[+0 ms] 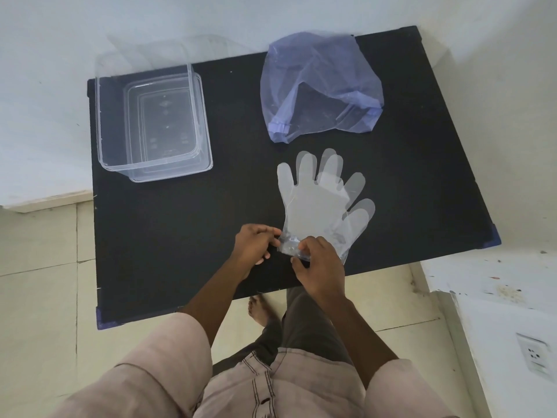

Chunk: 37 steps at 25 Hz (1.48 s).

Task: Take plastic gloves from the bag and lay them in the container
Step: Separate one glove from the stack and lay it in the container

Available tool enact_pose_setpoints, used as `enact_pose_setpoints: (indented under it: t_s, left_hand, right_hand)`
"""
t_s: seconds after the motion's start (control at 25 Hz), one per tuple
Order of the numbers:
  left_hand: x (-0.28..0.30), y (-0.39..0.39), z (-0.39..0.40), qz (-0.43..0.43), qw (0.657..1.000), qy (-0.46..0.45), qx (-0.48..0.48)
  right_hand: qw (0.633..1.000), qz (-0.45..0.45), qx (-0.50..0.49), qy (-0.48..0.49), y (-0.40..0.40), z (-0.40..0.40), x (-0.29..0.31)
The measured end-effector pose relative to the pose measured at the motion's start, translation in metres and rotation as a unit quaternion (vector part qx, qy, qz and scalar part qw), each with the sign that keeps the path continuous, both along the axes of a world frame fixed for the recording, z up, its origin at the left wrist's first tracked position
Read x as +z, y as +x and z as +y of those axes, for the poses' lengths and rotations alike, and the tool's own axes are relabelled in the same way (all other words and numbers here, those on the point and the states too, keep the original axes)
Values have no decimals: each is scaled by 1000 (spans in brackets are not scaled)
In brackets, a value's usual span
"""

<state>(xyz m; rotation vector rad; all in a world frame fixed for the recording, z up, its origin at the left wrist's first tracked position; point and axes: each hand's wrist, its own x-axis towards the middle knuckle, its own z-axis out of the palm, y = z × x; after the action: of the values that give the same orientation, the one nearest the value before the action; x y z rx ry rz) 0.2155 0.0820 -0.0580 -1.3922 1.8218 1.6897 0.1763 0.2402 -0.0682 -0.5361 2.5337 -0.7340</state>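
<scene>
Pale walls and a tiled floor surround a black worktop (180, 236), on which the bluish bag (322, 86) lies at the far side, with the plastic gloves (313, 200) spread flat just in front of it. The cuff end of the gloves is pinched by both hands, the left hand (254, 244) and the right hand (321, 265) set close together but not touching. The clear container (102, 140), well to the left of the bag, is seen holding no gloves, so removal appears done and the laying in remains.
</scene>
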Motion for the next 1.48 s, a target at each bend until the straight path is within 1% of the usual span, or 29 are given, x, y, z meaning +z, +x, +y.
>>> enact_pose_setpoints:
  t_s: [0.32, 0.4, 0.52, 0.64, 0.72, 0.76, 0.8, 0.84, 0.88, 0.92, 0.96, 1.0, 1.04, 1.08, 1.12, 1.16, 1.32, 1.4, 1.48]
  left_hand:
    - [0, -6, 0, -56, 996, -2, -71]
    - [2, -8, 1, -57, 995, 4, -81]
    - [6, -13, 4, -50, 997, 27, -56]
    - [19, -20, 5, -49, 996, 66, -33]
    - [26, -24, 7, -26, 994, 108, -14]
    - [28, -23, 9, -4, 994, 113, 7]
    - [27, -20, 13, 25, 997, 72, 22]
    - [26, -14, 19, 56, 998, -36, -11]
    - [19, -3, 27, 87, 972, -200, -93]
    - [13, 11, 37, 111, 913, -336, -206]
    - [5, 24, 47, 126, 853, -400, -312]
    - [-5, 35, 57, 128, 804, -421, -399]
    - [-17, 43, 63, 131, 762, -439, -458]
    - [-28, 47, 67, 138, 732, -455, -488]
    - [-37, 47, 67, 135, 720, -456, -505]
    - [-43, 46, 66, 128, 719, -453, -512]
    - [-55, 39, 61, 113, 722, -436, -526]
    - [-54, 39, 60, 115, 719, -435, -530]
    - [-53, 39, 60, 115, 717, -430, -536]
  right_hand:
    - [1000, -5, 9, -1, 0, 3, -5]
    - [1000, -8, 8, -1, 0, 2, -4]
    - [1000, 10, 0, 8, 2, -1, 1]
    - [998, 63, -9, -2, 3, -5, 4]
    - [996, 82, -23, -12, 2, -7, 5]
    - [996, 80, -37, -16, 1, -8, 6]
    - [996, 72, -53, -17, -1, -8, 7]
    - [996, 61, -66, -15, -4, -8, 9]
    - [996, 51, -75, -13, -8, -8, 9]
    - [996, 40, -77, -10, -12, -7, 11]
    - [997, 30, -73, -5, -16, -7, 12]
    - [997, 24, -68, 3, -20, -6, 13]
    - [998, 22, -65, 10, -25, -5, 14]
    - [998, 24, -60, 15, -28, -4, 15]
    - [998, 29, -54, 20, -31, -4, 16]
    - [998, 38, -44, 25, -34, -3, 17]
    - [998, 58, 0, 18, -49, 2, 27]
    - [997, 62, 42, 21, -62, 4, 36]
    - [992, 87, 83, 21, -81, 4, 50]
